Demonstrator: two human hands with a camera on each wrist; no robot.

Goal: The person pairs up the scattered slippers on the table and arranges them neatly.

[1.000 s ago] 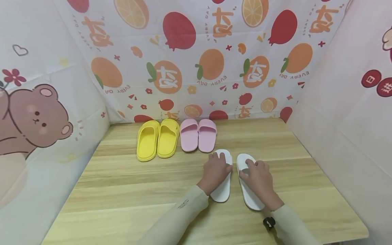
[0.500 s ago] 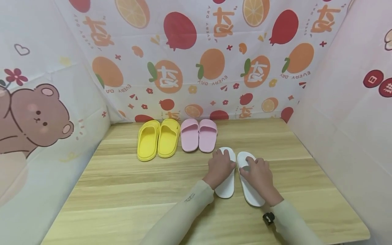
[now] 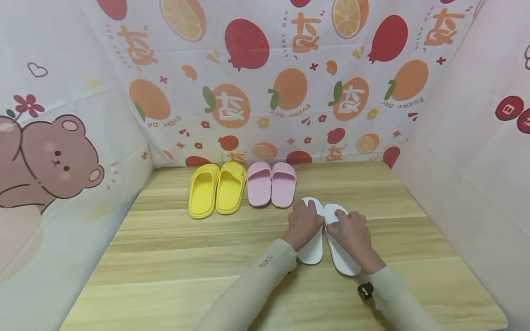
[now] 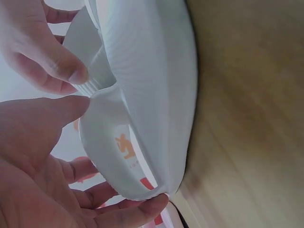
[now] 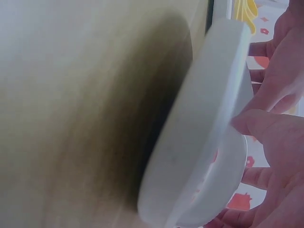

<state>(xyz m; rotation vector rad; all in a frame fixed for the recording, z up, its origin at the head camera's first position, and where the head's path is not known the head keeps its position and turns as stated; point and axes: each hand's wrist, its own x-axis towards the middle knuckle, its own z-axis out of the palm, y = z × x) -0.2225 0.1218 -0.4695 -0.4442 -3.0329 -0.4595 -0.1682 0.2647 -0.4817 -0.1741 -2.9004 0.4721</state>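
Observation:
Two white slippers lie side by side on the wooden table, toes pointing to the back wall. My left hand [image 3: 305,225] grips the left white slipper [image 3: 312,255] across its strap. In the left wrist view the thumb is on one side of the strap [image 4: 102,126] and the fingers curl at the other. My right hand [image 3: 354,236] holds the right white slipper [image 3: 344,261] by its strap in the same way. Their toe ends nearly meet, while the heels splay apart. In the right wrist view a dark shadow runs beneath the right slipper's side [image 5: 190,142].
Left of the white pair, a pink pair of slippers [image 3: 259,193] and a yellow pair of slippers [image 3: 203,197] stand in a row near the back edge of the table [image 3: 165,266]. A fruit-print cloth [image 3: 265,50] hangs behind; printed cloth walls flank both sides.
My left hand has slid the left white slipper right and slightly back, closing the gap to the right one. The right slipper has shifted only slightly. The view has moved a little.

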